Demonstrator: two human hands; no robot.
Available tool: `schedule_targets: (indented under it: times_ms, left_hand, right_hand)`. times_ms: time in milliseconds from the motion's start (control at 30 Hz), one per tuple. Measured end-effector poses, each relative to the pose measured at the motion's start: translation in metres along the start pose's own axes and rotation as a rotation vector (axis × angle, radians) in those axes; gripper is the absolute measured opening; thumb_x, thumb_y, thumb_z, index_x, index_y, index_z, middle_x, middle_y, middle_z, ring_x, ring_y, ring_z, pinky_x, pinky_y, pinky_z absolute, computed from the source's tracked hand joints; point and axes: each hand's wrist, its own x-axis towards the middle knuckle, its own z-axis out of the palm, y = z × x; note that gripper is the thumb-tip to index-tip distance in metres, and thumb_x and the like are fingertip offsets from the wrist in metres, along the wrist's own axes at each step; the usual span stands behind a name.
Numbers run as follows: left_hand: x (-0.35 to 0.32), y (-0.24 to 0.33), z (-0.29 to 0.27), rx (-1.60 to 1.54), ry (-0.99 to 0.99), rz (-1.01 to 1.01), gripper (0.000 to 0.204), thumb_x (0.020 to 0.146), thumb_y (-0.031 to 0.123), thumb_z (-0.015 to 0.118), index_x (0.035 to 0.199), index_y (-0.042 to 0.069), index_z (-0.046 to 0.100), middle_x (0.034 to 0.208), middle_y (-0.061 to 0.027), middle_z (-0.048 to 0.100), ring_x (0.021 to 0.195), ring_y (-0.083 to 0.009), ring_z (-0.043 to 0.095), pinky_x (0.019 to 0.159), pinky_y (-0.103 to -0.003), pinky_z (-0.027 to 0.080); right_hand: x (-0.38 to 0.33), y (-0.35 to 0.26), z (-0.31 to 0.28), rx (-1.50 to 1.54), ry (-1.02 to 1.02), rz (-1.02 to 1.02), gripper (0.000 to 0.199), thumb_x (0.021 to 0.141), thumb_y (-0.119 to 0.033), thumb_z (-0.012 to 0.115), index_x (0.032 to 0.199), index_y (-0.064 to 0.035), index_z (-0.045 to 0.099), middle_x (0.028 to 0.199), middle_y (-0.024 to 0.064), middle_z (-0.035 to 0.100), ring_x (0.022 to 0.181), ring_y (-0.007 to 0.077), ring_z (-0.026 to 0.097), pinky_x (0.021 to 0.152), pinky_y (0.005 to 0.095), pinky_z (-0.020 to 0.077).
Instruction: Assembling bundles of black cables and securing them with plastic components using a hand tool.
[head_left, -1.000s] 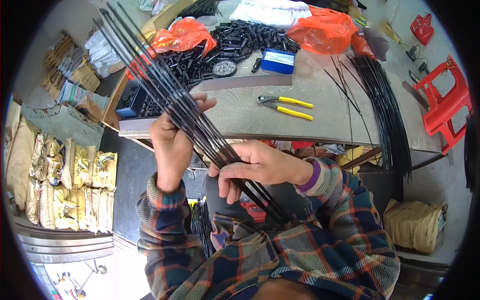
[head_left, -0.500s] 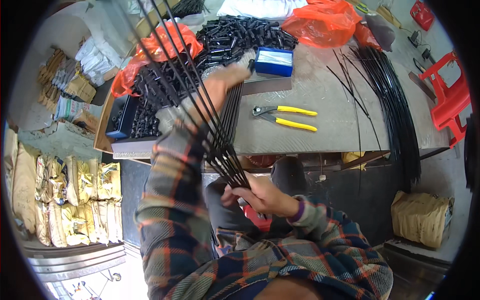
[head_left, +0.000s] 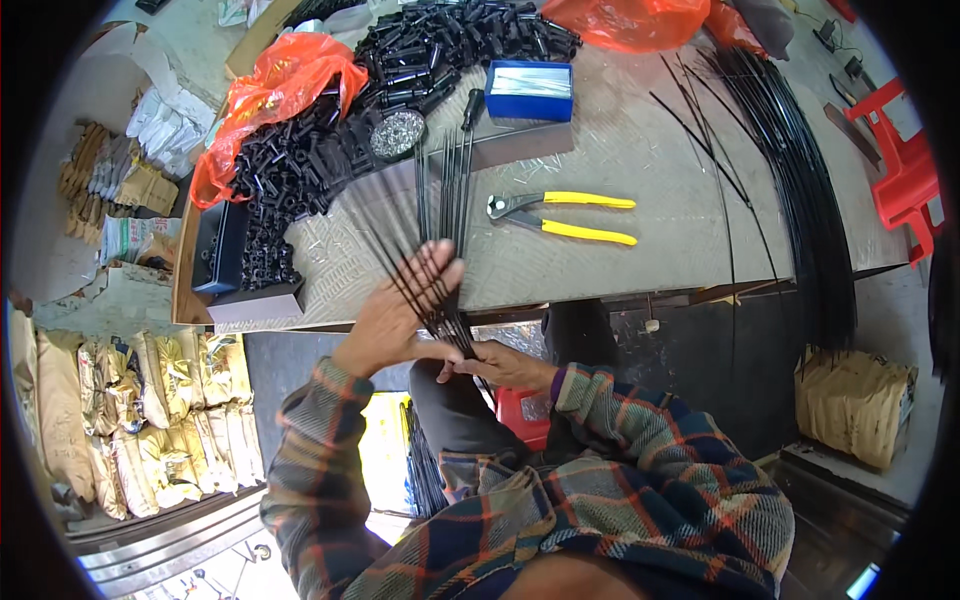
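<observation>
A fanned bundle of thin black rods rises from between my hands at the table's front edge; its upper ends are blurred. My right hand is closed around the bundle's lower end. My left hand lies against the rods with its fingers stretched out and its thumb near the right hand. Just beyond, more black rods lie on the table, one of them with a thick black fitting on its far end. End-cutting pliers with yellow handles rest to the right.
Black plastic fittings are heaped at the left and back, beside orange-red bags. A round dish of small clear bits and a blue box of pale strips stand behind the rods. Long black strands hang over the table's right edge.
My left hand has come back from the fittings heap to the rods. The held bundle has swung lower, and my view has shifted slightly.
</observation>
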Motion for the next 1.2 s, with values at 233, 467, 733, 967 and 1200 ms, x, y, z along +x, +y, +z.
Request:
schedule_targets:
  times_ms: [233,467,733,967,1200]
  left_hand:
    - [0.033,0.009,0.017,0.033,0.190,0.011,0.078,0.064,0.041,0.070,0.127,0.004,0.041,0.134,-0.0129,0.037,0.125,-0.0295,0.033,0.101,-0.038,0.032]
    - [0.023,0.008,0.013,0.051,0.211,0.021,0.078,0.064,0.039,0.071,0.127,0.003,0.041,0.132,-0.0119,0.041,0.123,-0.0264,0.037,0.100,-0.038,0.033]
    - [0.026,0.007,0.020,0.081,0.154,-0.061,0.092,0.063,0.051,0.066,0.132,0.002,0.031,0.138,-0.0137,0.030,0.129,-0.0319,0.025,0.104,-0.037,0.026]
    - [0.026,-0.003,0.021,0.149,0.119,-0.011,0.079,0.074,0.049,0.054,0.132,0.001,0.030,0.139,-0.0138,0.028,0.129,-0.0314,0.024,0.105,-0.039,0.023]
    - [0.024,0.000,0.014,0.243,0.071,-0.122,0.059,0.082,0.029,0.044,0.135,0.007,0.029,0.141,-0.0087,0.025,0.131,-0.0282,0.023,0.106,-0.042,0.018]
  right_hand:
    - [-0.050,-0.008,-0.068,-0.718,0.409,-0.065,0.022,0.087,-0.016,0.051,0.103,-0.0007,0.055,0.096,0.0092,0.061,0.089,0.0195,0.058,0.080,0.0318,0.0450]
    - [-0.202,-0.111,-0.102,0.350,1.055,-0.502,0.052,0.090,-0.051,0.033,0.103,-0.0044,0.053,0.074,0.0058,0.060,0.060,0.0138,0.054,0.064,0.0300,0.0471]
    - [-0.090,-0.170,-0.079,-0.099,0.848,-0.281,0.028,0.091,-0.026,0.042,0.097,-0.0021,0.055,0.069,0.0020,0.055,0.058,0.0140,0.051,0.056,0.0277,0.0419]
    - [0.095,-0.228,-0.212,-1.524,0.608,-0.155,0.010,0.073,-0.019,0.060,0.078,-0.0100,0.063,0.081,0.0126,0.063,0.076,0.0296,0.060,0.064,0.0370,0.0455]
    - [0.126,-0.231,-0.241,-1.774,0.481,0.216,0.009,0.073,-0.017,0.059,0.080,-0.0126,0.063,0.084,0.0091,0.061,0.080,0.0279,0.059,0.068,0.0384,0.0465]
